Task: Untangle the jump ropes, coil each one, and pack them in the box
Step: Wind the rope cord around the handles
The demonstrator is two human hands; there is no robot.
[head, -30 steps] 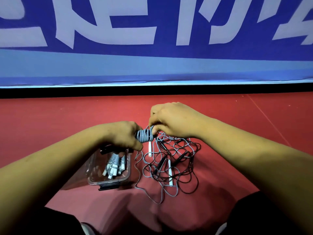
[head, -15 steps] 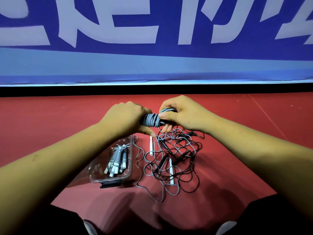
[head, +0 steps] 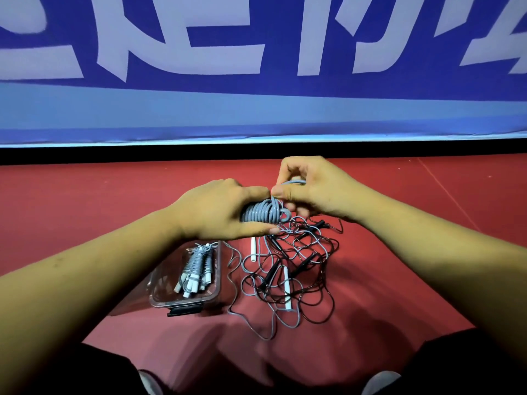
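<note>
Grey rope coil [head: 261, 213] is held in the air above the red floor [head: 85, 201], over the far edge of the tangle [head: 291, 269]. Left hand [head: 216, 209]: grip closed round the coil, thumb beneath. Right hand [head: 310, 189]: grip pinching a loose grey strand at the coil's right end. The tangle of grey and black ropes lies on the floor. A clear box [head: 185, 301] just left of it holds bundled ropes [head: 196, 266].
</note>
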